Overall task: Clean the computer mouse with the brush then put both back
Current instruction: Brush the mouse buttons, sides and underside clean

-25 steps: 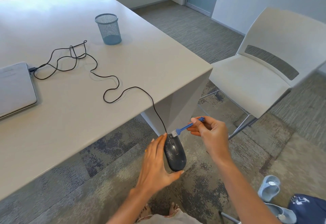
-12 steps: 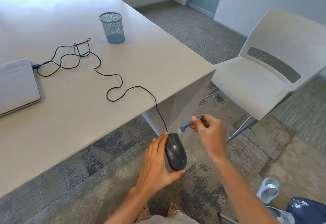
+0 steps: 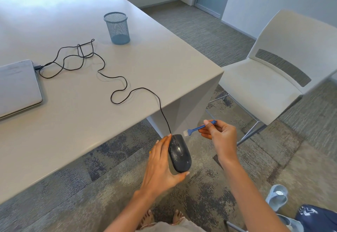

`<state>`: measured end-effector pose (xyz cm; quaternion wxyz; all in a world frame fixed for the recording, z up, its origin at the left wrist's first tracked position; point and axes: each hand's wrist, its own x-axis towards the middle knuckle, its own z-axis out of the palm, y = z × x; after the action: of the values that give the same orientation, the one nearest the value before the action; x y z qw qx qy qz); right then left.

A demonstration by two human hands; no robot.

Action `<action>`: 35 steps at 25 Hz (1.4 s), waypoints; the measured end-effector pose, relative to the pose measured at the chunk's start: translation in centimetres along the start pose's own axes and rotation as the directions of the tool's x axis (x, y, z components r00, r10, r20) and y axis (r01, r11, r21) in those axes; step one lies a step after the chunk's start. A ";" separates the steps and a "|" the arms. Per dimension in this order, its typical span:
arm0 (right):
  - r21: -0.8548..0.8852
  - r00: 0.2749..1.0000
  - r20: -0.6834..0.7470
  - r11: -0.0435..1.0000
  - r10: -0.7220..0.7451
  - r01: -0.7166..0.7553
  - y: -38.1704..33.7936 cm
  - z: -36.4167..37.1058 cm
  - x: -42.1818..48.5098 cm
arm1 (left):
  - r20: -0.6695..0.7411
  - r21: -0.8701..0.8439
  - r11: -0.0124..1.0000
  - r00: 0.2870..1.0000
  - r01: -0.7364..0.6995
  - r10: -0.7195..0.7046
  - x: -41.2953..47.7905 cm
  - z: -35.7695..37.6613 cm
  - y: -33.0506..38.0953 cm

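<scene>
My left hand point(image 3: 160, 166) grips a black wired computer mouse point(image 3: 179, 153) in the air, off the table's near corner and above the carpet. Its black cable point(image 3: 118, 80) runs up over the table edge in loops to a closed grey laptop point(image 3: 18, 87). My right hand point(image 3: 221, 135) pinches the handle of a small blue brush point(image 3: 197, 128). The brush's pale bristles point left and hover just above the front right of the mouse, near its buttons.
A blue mesh cup point(image 3: 117, 28) stands on the grey table point(image 3: 73, 122) beyond the cable. A white chair point(image 3: 269, 78) sits to the right of the table corner. Light blue slippers point(image 3: 277, 199) and a dark blue bag point(image 3: 317, 219) lie on the carpet at lower right.
The brush lifted away from the mouse's front and then came back close to it, a short stroke. My left hand kept the mouse steady; the view shifted slightly.
</scene>
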<state>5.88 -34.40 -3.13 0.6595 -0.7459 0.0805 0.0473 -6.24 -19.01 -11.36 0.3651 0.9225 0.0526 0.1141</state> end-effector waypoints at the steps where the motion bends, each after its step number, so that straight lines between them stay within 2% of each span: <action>1: 0.026 1.000 -0.008 1.000 0.005 -0.005 -0.1 -0.1 0.0 | -0.002 0.000 1.000 1.000 0.005 -0.005 -0.1 0.0 -0.1; 7: 0.050 0.995 0.091 0.998 -0.038 0.033 -0.2 2.2 -2.2 | -0.013 -0.008 1.000 1.000 0.001 -0.001 0.0 0.1 0.6; 15: 0.075 0.999 -0.023 0.996 0.046 -0.044 0.2 -0.7 -1.0 | -0.037 -0.025 1.000 0.999 0.015 -0.016 -0.6 0.1 0.7; 22: 0.127 0.998 0.064 0.992 -0.017 0.009 -0.4 0.8 -3.7 | -0.045 -0.021 1.000 0.999 0.015 -0.016 -0.5 0.1 1.7; 31: 0.150 0.995 -0.070 0.987 0.073 -0.062 1.1 -2.7 -2.5 | -0.074 -0.014 1.000 0.997 0.021 -0.022 -1.3 0.0 1.7; 35: 0.205 0.999 -0.010 0.978 0.034 -0.031 0.7 -1.3 -3.8 | -0.113 0.014 1.000 0.993 0.025 -0.024 -0.7 0.0 2.0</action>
<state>1.99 -35.52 -2.94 0.7314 -0.6729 0.1013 0.0445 -6.92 -20.60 -10.05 0.3555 0.9167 0.0854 0.1613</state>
